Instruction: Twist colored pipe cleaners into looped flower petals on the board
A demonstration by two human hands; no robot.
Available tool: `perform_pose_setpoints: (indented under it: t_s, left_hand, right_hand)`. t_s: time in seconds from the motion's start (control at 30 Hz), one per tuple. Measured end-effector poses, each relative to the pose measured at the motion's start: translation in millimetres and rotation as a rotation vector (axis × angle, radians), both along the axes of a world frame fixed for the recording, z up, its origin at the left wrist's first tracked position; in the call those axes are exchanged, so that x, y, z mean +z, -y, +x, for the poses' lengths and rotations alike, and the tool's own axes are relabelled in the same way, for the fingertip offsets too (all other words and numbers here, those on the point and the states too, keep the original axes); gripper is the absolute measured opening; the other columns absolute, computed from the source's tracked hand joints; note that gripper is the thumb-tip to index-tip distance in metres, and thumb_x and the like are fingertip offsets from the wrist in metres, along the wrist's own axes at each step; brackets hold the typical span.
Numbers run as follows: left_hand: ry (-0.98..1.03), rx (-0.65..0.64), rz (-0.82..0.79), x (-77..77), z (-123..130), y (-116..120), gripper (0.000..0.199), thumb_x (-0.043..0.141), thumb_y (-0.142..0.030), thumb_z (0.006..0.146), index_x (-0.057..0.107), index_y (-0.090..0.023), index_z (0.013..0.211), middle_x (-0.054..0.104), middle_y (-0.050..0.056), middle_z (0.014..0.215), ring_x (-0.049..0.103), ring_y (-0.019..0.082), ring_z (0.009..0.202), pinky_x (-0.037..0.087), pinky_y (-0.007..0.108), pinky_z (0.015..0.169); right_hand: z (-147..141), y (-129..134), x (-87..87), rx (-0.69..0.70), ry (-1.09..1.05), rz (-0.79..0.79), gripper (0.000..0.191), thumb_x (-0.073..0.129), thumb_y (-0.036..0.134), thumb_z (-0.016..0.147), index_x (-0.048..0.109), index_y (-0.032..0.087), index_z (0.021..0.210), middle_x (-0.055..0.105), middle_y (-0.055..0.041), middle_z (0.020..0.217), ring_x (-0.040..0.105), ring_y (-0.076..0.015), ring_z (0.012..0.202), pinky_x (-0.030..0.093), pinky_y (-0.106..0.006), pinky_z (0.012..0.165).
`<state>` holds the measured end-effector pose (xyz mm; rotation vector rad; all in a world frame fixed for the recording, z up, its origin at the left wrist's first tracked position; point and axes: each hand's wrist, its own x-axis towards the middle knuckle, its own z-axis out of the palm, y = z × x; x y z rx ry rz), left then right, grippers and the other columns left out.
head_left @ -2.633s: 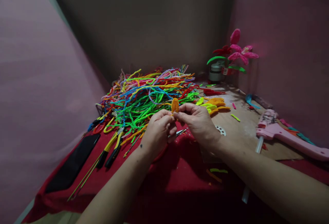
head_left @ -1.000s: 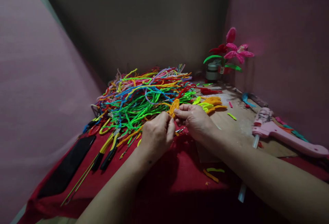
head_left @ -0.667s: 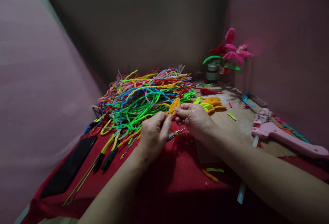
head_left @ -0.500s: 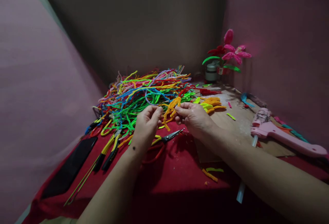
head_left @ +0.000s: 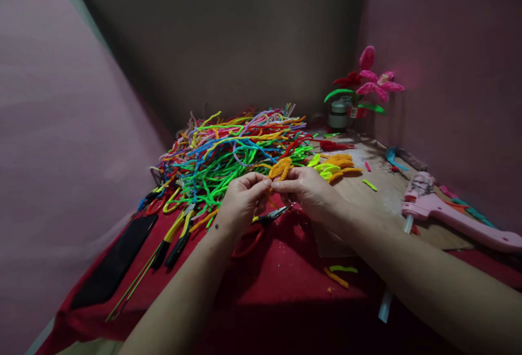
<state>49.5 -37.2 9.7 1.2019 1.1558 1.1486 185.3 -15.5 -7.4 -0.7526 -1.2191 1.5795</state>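
- I am bringing the left hand (head_left: 242, 198) in at the centre of the frame; thumb and fingertips are drawing to a narrow pinch at the base of an orange chenille-stem loop (head_left: 279, 168).
- I am meeting it with the right hand (head_left: 312, 192), whose thumb and forefinger are pinching the same base. Which hand is bearing more of the grip, I am not able to tell.
- The loop is sitting at frame centre, upward of the fingertips; this low hold is probably leaving its rounded part free and visible.
- Scissors (head_left: 278, 213) are lying just below the hands, partly hidden by the left one, presumably for easy reach.
- The mixed chenille-stem pile (head_left: 232, 159) is filling the centre behind the hands; its colours are lying tangled, so I am judging it loose stock.
- Orange petal-like pieces (head_left: 342, 160) are lying right of centre on the brown board (head_left: 367, 219), seemingly grouped to stay apart from the pile.
- The pink glue gun (head_left: 452, 218) is resting at the right of the frame, apparently clear of the fingers.
- Yellow-and-black pliers (head_left: 176, 250) and a black smartphone (head_left: 116, 262) are lying at lower left, likely set aside.
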Motion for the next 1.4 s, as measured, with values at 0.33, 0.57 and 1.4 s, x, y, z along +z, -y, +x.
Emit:
perform_pose_setpoints:
  t_s: [0.33, 0.57, 1.4]
  left_hand:
    - [-0.051, 0.017, 0.088, -1.3, -5, -4, 0.021, 0.065, -0.033, 0.068, 0.059, -0.014, 0.073, 0.044, -0.007, 0.043, 0.032, 0.002, 0.034, 0.022, 0.016, 0.035]
    - [-0.102, 0.061, 0.132, -0.5, -6, -5, 0.020, 0.067, -0.031, 0.064, 0.060, -0.013, 0.069, 0.045, -0.006, 0.044, 0.032, 0.003, 0.036, 0.022, 0.017, 0.037]
    - [-0.437, 0.181, 0.352, 0.3, 3, 6, 0.012, 0.058, -0.023, 0.070, 0.057, -0.014, 0.063, 0.049, -0.004, 0.049, 0.039, 0.006, 0.042, 0.032, 0.017, 0.042]
  right_hand:
    - [-4, 1, 2.7, 0.082, -0.005, -0.058, 0.011, 0.061, 0.017, 0.061, 0.056, 0.013, 0.070, 0.057, 0.0015, 0.055, 0.051, -0.0083, 0.044, 0.044, -0.023, 0.044]
    - [-3, -2, 0.8, 0.033, -0.177, -0.018, 0.012, 0.065, 0.015, 0.058, 0.056, 0.013, 0.065, 0.058, 0.0008, 0.058, 0.054, -0.0088, 0.049, 0.046, -0.024, 0.050]
    - [-4, 5, 5.5, -0.242, 0.080, 0.185, 0.008, 0.060, 0.019, 0.065, 0.054, 0.015, 0.062, 0.055, 0.0021, 0.051, 0.052, -0.0097, 0.046, 0.042, -0.024, 0.049]
